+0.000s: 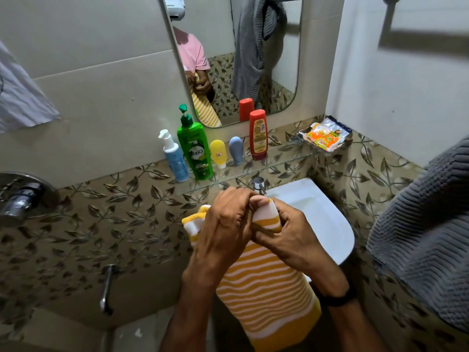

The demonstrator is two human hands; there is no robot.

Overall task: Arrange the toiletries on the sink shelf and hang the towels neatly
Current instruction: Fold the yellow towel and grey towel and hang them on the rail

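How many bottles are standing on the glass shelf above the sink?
5. Left to right: a white pump bottle, a green pump bottle, a small yellow bottle, a small blue-grey bottle, a red bottle. The red one in the mirror is only its reflection.

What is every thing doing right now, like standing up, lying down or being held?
yellow striped towel, gripped at top, hanging down.
left hand, gripping the towel.
right hand, gripping the towel.
green pump bottle, upright on glass shelf.
white pump bottle, upright.
yellow tube, standing on its cap.
blue-grey tube, standing on its cap.
red bottle, standing on its cap.
packet, lying flat.
grey towel, hanging.
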